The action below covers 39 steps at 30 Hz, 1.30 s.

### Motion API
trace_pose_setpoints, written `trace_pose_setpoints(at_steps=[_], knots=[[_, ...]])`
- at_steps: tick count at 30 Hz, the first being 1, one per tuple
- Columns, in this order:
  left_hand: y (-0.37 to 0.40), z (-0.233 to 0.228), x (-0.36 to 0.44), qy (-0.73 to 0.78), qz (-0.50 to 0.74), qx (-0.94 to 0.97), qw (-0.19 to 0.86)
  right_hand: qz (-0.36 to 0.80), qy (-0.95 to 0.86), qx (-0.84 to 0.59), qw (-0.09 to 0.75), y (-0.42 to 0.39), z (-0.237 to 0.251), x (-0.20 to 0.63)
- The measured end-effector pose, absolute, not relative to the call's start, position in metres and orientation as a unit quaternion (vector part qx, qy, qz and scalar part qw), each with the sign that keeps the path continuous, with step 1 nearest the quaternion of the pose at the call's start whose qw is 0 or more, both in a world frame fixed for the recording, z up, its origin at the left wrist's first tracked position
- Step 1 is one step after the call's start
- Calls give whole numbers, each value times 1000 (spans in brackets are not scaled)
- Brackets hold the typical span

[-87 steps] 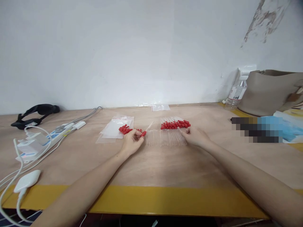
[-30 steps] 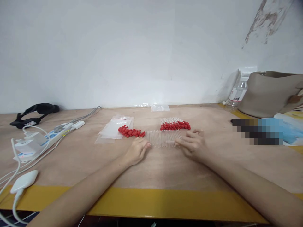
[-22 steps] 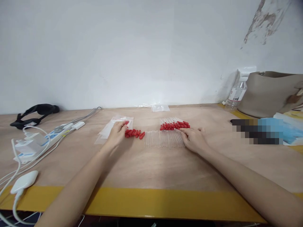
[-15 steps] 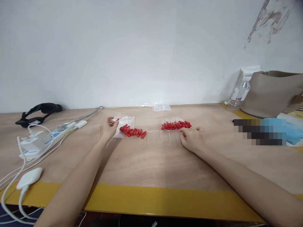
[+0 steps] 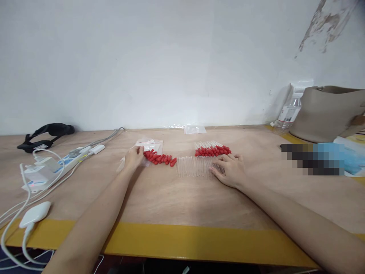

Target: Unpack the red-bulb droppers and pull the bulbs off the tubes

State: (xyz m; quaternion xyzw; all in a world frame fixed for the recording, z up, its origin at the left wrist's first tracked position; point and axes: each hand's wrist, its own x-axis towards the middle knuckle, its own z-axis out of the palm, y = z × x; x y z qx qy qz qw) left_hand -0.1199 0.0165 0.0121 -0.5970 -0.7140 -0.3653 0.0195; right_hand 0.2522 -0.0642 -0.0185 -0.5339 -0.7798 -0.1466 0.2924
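Observation:
At the left end of a row of red rubber bulbs, the fingers of my left hand are closed in a pinch on a red bulb, mostly hidden by the fingertips. Part of that row lies on a clear zip bag, which my left hand partly covers. Thin clear tubes lie side by side in the middle of the table. Over their right end is my right hand, thumb and fingers apart, with nothing visible held. Just beyond it sit droppers with red bulbs, their thin stems pointing towards the wall.
A power strip with white chargers and cables occupies the left side, near a black strap-like headset. Another small bag lies by the wall. On the right stand a plastic bottle and a grey-beige bag.
My left hand has come down and right to the end of the bulb row. My right hand's thumb and fingers have parted and moved slightly left over the tubes.

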Motion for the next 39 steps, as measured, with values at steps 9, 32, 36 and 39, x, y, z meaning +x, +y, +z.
trace_pose_setpoints(at_steps=[9, 32, 36, 39], knots=[[-10, 17, -88, -591, -437, -634, 241, 15, -674, -659, 334, -51, -16, 270], [21, 11, 99, -595, -336, -730, -19, 182, -674, -548, 460, -31, -32, 278], [9, 10, 92, -583, -388, -713, -34, 161, -631, -546, 528, -27, -31, 285], [-11, 9, 77, -524, -443, -726, -42, 72, -567, -639, 514, -25, -28, 294]])
